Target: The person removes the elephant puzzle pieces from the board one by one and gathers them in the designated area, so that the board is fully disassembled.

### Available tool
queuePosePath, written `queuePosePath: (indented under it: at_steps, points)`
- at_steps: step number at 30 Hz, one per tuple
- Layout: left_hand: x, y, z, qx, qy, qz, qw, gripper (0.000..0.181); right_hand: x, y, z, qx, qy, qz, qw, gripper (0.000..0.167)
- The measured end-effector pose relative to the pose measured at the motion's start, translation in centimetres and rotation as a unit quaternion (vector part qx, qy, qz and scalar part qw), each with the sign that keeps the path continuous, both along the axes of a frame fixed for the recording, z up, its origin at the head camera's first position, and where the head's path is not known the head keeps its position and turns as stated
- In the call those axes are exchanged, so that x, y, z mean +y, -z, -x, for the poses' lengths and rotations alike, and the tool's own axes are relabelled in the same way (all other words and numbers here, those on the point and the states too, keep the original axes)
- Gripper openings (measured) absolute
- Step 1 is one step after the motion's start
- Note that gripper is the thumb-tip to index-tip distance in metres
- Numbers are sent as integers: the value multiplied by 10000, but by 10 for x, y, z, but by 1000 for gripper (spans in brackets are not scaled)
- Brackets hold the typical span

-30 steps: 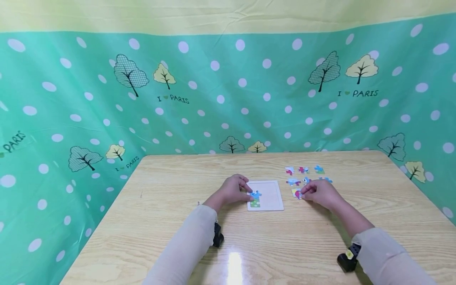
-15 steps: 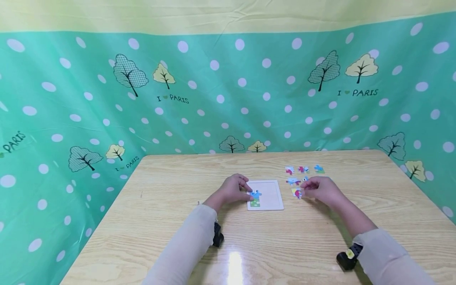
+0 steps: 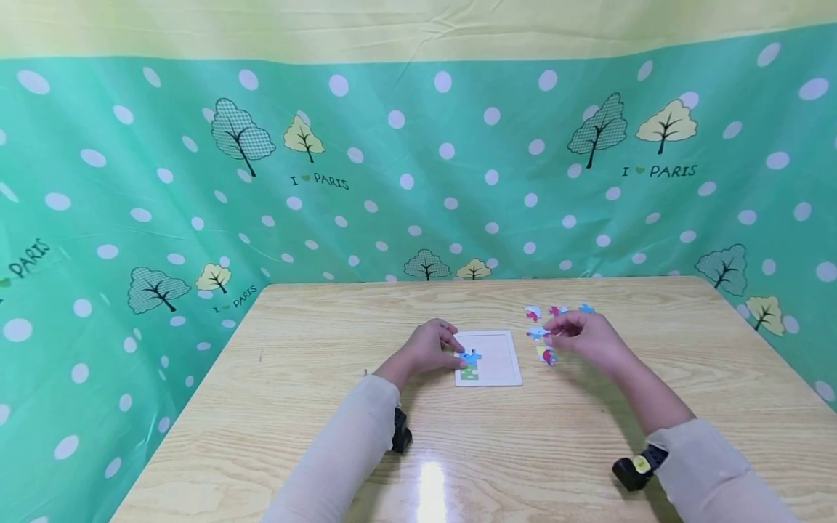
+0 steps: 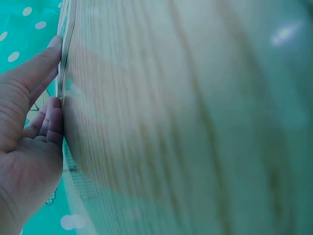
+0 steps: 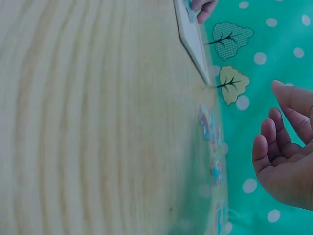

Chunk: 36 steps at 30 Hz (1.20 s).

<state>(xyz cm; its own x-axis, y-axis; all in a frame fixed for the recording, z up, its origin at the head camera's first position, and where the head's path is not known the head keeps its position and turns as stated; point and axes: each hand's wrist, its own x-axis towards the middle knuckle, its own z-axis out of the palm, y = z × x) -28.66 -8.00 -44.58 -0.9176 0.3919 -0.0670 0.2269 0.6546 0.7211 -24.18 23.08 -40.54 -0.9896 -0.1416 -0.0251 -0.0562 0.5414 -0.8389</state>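
A square white puzzle tray [image 3: 500,359] lies on the table with a blue puzzle piece [image 3: 471,356] and a green puzzle piece [image 3: 468,373] along its left side. My left hand [image 3: 433,347] rests at the tray's left edge, thumb and fingertips touching there by the two pieces. To the right of the tray, my right hand [image 3: 591,341] is over the loose puzzle pieces, above a blue-and-white puzzle piece [image 3: 537,333]. In the right wrist view its fingers [image 5: 266,132] are loosely bent, raised off the table, and nothing shows between them. The hand hides some pieces behind it.
A yellow-and-red puzzle piece [image 3: 546,355] lies nearest on the right. Farther back are a white-and-red puzzle piece [image 3: 532,312], a pink one [image 3: 556,311] and a blue one [image 3: 586,308]. A patterned green curtain [image 3: 366,174] hangs behind the wooden table [image 3: 314,327].
My right hand has lifted away from the yellow-and-red puzzle piece and moved back and slightly left, over the middle row of pieces. The left hand and tray stay put.
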Motion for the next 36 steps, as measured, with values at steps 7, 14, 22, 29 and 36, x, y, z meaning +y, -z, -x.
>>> queuePosePath:
  at_steps: [7, 14, 22, 29, 36]
  points:
    - [0, 1, 1, -7, 7, 16, 10000, 15, -8, -6, 1, 7, -58, 178, 9998, 33]
    - [0, 3, 2, -47, -26, 20, 10000, 14, -17, -5, 5, 62, -192, 354, 9992, 32]
    - [0, 1, 1, -37, -24, 7, 10000, 15, -26, -6, 7, -15, -203, 358, 9992, 33]
    - [0, 1, 1, -68, -47, -11, 10000, 14, -39, -9, 9, -97, -456, 367, 9982, 34]
    - [1, 1, 0, -66, -19, -50, 10000, 15, -50, -10, 14, -170, -800, 203, 9964, 38]
